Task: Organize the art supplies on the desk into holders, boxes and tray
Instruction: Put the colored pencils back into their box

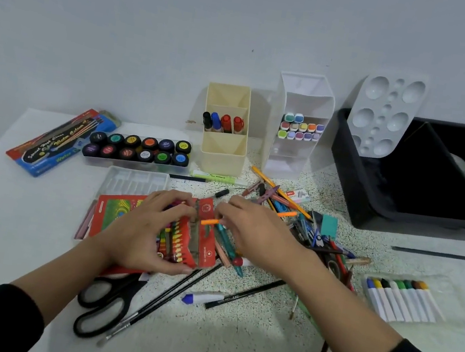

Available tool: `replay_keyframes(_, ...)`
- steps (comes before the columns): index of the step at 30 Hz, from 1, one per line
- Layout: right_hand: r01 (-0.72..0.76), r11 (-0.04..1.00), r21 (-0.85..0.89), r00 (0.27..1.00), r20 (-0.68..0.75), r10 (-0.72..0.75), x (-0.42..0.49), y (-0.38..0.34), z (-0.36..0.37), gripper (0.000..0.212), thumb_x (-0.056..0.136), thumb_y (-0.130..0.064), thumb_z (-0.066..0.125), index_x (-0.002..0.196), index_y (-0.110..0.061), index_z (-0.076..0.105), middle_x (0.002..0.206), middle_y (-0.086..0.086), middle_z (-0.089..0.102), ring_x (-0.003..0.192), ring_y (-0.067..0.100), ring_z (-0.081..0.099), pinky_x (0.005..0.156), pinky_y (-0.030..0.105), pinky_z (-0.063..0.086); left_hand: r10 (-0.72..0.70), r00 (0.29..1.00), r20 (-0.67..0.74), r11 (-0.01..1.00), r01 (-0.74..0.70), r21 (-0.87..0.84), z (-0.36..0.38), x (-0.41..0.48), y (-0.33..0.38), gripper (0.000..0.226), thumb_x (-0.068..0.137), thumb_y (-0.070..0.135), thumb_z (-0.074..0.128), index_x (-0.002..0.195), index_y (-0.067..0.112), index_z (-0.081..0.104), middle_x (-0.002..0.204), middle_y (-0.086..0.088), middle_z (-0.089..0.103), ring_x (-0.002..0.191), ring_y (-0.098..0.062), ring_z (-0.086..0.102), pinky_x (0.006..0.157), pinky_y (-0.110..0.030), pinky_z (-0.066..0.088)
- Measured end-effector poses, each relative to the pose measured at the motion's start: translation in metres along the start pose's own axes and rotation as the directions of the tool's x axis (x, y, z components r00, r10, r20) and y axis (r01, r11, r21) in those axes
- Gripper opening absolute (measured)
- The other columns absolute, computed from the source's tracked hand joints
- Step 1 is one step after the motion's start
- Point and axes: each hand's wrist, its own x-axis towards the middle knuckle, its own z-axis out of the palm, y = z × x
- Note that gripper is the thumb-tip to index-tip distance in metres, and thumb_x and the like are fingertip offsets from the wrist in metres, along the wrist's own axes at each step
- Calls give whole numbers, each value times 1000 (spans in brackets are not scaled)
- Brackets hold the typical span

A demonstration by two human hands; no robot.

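Scissors [101, 304] lie nearest on the worktop [228, 345]; just beyond, the left hand [137, 230] curls round a red crayon box [205, 252], while the right hand [256, 231] pinches an orange crayon [209, 222] at its opening.

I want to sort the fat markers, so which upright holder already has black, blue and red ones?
The cream holder, left of the white holder; the white one holds small square-capped markers.

Reaching forward side by side, the left hand [140, 228] grips a red cardboard crayon box [207, 251]; the right hand [258, 234] pinches a thin orange stick [208, 222].
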Motion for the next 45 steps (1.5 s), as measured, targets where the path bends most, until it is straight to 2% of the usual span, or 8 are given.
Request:
replay_keyframes(5,52,997,50,998,34,-54,16,-12,16,16,95,-18,59,102,-17,74,103,-2,67,96,23,57,68,40,50,-2,1000,-6,999,2,-34,1,0,-2,90,60,80,78,131,29,53,143,11,40,132,-13,42,108,-37,40)
replay_keyframes(10,47,989,137,999,-22,-44,23,-19,35,17,86,-8,63,92,-16,78,92,-2,69,90,22,57,74,42,52,20,999,-27,999,-21,-48,2,1,-3,90,60,78,80,129,25,56,140,8,43,131,-14,43,107,-40,42)
replay_keyframes(15,-55,976,208,996,-61,69,13,-1,30,22,84,-28,78,105,-19,76,108,-6,66,103,15,56,92,40,48,-6,1000,-22,999,5,-50,3,1,-3,92,60,79,79,132,28,53,141,11,42,132,-14,43,106,-42,44)
replay_keyframes(19,-135,975,178,991,16,134,-3,16,16,32,86,-46,73,115,-31,71,109,-14,61,110,9,50,98,44,43,-21,1000,-14,999,20,-46,3,0,-4,93,60,80,78,134,32,48,143,12,41,132,-14,43,106,-44,44)
replay_keyframes(23,-176,983,44,981,86,172,-15,20,8,30,92,-44,67,119,-32,68,111,-13,58,119,11,49,102,45,37,-16,1000,9,1000,17,-17,0,2,-1,92,62,82,75,135,33,48,143,13,40,133,-11,40,109,-42,41)
replay_keyframes(30,-138,990,29,987,88,135,-22,14,15,19,96,-43,61,108,-33,71,102,-13,63,104,10,55,93,43,42,-24,993,111,999,21,28,-10,7,7,92,63,86,70,138,39,46,143,18,35,128,0,32,107,-20,23)
replay_keyframes(42,37,999,40,996,75,-40,-10,-18,26,16,93,-24,63,98,-30,77,98,-10,60,103,15,46,83,43,34,-33,996,79,997,28,68,-6,6,19,92,62,87,70,135,35,51,141,14,42,128,-2,38,109,-26,28)
replay_keyframes(45,47,996,78,995,84,-54,-11,-21,32,14,93,-24,64,95,-31,76,100,-13,54,105,12,41,83,41,31,-24,997,73,998,19,67,-6,4,19,90,63,87,69,135,35,51,143,16,42,137,-2,36,119,-37,26)
